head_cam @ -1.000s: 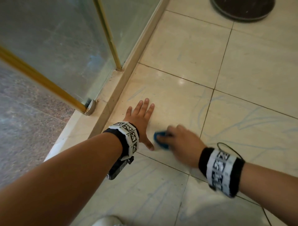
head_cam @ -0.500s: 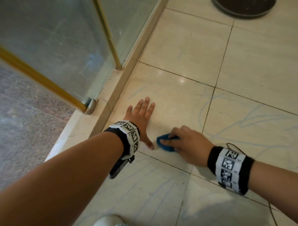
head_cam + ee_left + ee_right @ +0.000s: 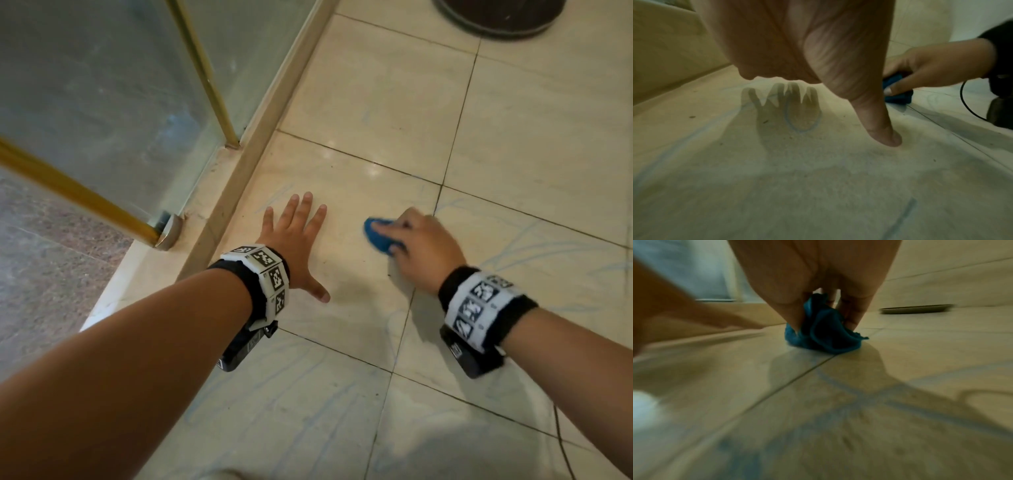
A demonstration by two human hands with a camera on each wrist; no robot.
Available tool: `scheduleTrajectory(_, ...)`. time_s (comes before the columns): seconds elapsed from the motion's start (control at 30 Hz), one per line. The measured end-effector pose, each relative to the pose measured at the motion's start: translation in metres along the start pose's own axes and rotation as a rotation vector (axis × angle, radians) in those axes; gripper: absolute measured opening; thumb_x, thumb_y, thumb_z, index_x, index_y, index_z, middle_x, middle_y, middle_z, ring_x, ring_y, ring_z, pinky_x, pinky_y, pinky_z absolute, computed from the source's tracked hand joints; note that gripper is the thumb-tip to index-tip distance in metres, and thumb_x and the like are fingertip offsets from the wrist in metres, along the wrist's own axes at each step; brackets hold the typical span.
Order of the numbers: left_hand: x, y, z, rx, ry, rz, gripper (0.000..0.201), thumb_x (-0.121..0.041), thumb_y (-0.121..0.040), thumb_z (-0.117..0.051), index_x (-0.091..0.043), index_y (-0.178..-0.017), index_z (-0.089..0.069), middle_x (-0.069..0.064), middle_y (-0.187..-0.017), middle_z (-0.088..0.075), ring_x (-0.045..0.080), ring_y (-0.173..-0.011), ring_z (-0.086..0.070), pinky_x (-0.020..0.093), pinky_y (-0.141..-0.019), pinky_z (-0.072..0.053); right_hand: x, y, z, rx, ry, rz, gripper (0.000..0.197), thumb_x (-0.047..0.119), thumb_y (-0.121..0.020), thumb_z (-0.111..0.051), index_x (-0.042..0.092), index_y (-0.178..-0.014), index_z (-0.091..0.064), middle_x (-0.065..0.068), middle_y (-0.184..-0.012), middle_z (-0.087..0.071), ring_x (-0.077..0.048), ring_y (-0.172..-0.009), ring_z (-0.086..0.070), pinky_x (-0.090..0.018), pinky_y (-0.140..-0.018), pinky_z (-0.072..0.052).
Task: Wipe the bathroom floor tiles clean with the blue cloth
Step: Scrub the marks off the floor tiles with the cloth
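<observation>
My right hand grips a bunched blue cloth and presses it onto a beige floor tile close to a grout line. In the right wrist view the cloth is pinched between thumb and fingers and touches the floor. My left hand lies flat on the same tile with fingers spread, to the left of the cloth. In the left wrist view its thumb presses the tile, and the cloth shows beyond it. Faint blue scribble marks cross the tiles.
A glass shower screen with gold frame and its raised stone kerb run along the left. A dark round base stands on the floor at the top right. A thin black cable trails from my right wrist.
My right hand has slid the cloth to the right and away from the left hand's thumb, toward the grout line. The left hand has stayed planted on the tile.
</observation>
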State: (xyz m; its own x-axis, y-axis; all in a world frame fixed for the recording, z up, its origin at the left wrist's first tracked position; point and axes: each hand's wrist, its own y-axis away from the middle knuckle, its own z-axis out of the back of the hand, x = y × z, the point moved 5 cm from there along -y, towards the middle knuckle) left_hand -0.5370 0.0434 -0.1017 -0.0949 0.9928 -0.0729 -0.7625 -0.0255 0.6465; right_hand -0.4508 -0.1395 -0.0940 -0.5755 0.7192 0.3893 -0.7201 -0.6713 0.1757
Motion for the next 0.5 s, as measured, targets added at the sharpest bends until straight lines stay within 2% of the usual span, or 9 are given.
scheduleTrajectory(0.07, -0.003, -0.006, 0.004, -0.008, 0.005, -0.001, 0.147, -0.079, -0.056, -0.068, -0.017, -0.146, 0.031, 0.009, -0.152, 0.038, 0.028, -0.142, 0.03, 0.054, -0.115, 0.009, -0.012, -0.005, 0.007, -0.071, -0.047, -0.136, 0.047, 0.007, -0.088, -0.054, 0.028, -0.13, -0.055, -0.003, -0.106, -0.048, -0.029, -0.1, -0.046, -0.03, -0.081, -0.038)
scheduleTrajectory(0.1, -0.005, -0.009, 0.005, -0.005, 0.012, -0.003, 0.148, -0.079, -0.056, -0.069, -0.017, -0.146, 0.031, 0.009, -0.152, 0.038, 0.028, -0.142, 0.03, 0.054, -0.115, 0.009, -0.002, 0.001, 0.005, -0.038, -0.031, -0.092, 0.048, 0.006, -0.086, -0.055, 0.028, -0.129, -0.055, -0.004, -0.105, -0.049, -0.03, -0.098, -0.047, -0.032, -0.08, -0.04)
scheduleTrajectory(0.23, -0.01, -0.016, 0.001, 0.029, 0.016, -0.004, 0.151, -0.079, -0.053, -0.071, -0.018, -0.145, 0.032, 0.01, -0.151, 0.04, 0.029, -0.142, 0.03, 0.055, -0.115, 0.008, 0.042, 0.047, -0.015, 0.157, 0.05, 0.382, 0.052, 0.005, -0.072, -0.07, 0.027, -0.119, -0.064, -0.003, -0.097, -0.059, -0.028, -0.077, -0.054, -0.035, -0.055, -0.047)
scheduleTrajectory(0.27, -0.01, -0.016, -0.002, 0.032, 0.023, -0.003, 0.152, -0.078, -0.052, -0.072, -0.019, -0.145, 0.033, 0.009, -0.15, 0.041, 0.028, -0.142, 0.03, 0.055, -0.115, 0.008, 0.034, 0.04, -0.012, 0.169, 0.049, 0.385, 0.051, 0.005, -0.073, -0.069, 0.027, -0.119, -0.064, -0.003, -0.098, -0.059, -0.028, -0.078, -0.054, -0.036, -0.056, -0.048)
scheduleTrajectory(0.3, -0.01, -0.017, -0.003, 0.03, 0.033, -0.002, 0.152, -0.077, -0.052, -0.073, -0.019, -0.144, 0.033, 0.009, -0.15, 0.041, 0.028, -0.142, 0.031, 0.055, -0.116, 0.009, 0.016, 0.026, -0.006, 0.132, 0.043, 0.288, 0.05, 0.004, -0.077, -0.066, 0.028, -0.121, -0.062, -0.004, -0.099, -0.058, -0.03, -0.082, -0.054, -0.038, -0.062, -0.048)
scheduleTrajectory(0.37, -0.01, -0.016, -0.002, 0.025, 0.049, -0.002, 0.153, -0.076, -0.051, -0.075, -0.02, -0.144, 0.033, 0.008, -0.15, 0.041, 0.027, -0.142, 0.031, 0.056, -0.116, 0.009, -0.023, 0.003, 0.009, -0.023, -0.024, -0.018, 0.048, 0.006, -0.085, -0.059, 0.029, -0.127, -0.057, -0.006, -0.104, -0.053, -0.031, -0.093, -0.05, -0.033, -0.075, -0.042)
scheduleTrajectory(0.4, -0.011, -0.016, -0.002, 0.025, 0.055, -0.002, 0.154, -0.075, -0.05, -0.075, -0.02, -0.144, 0.033, 0.008, -0.15, 0.041, 0.027, -0.142, 0.031, 0.056, -0.116, 0.009, -0.031, 0.001, 0.012, -0.072, -0.04, -0.109, 0.047, 0.007, -0.087, -0.057, 0.028, -0.129, -0.056, -0.006, -0.104, -0.051, -0.032, -0.094, -0.048, -0.03, -0.076, -0.038)
scheduleTrajectory(0.43, -0.011, -0.017, -0.001, 0.026, 0.059, -0.001, 0.154, -0.074, -0.05, -0.076, -0.02, -0.144, 0.033, 0.007, -0.15, 0.041, 0.027, -0.141, 0.031, 0.056, -0.116, 0.008, -0.024, 0.005, 0.011, -0.084, -0.016, -0.11, 0.047, 0.007, -0.086, -0.058, 0.027, -0.128, -0.057, -0.007, -0.104, -0.051, -0.032, -0.093, -0.048, -0.03, -0.074, -0.038)
scheduleTrajectory(0.5, -0.011, -0.018, -0.002, 0.025, 0.054, 0.001, 0.154, -0.074, -0.051, -0.076, -0.02, -0.144, 0.034, 0.008, -0.15, 0.042, 0.027, -0.141, 0.031, 0.056, -0.116, 0.008, 0.012, 0.024, -0.003, -0.007, 0.036, 0.101, 0.049, 0.007, -0.079, -0.065, 0.027, -0.123, -0.061, -0.006, -0.098, -0.055, -0.033, -0.083, -0.052, -0.034, -0.064, -0.043)
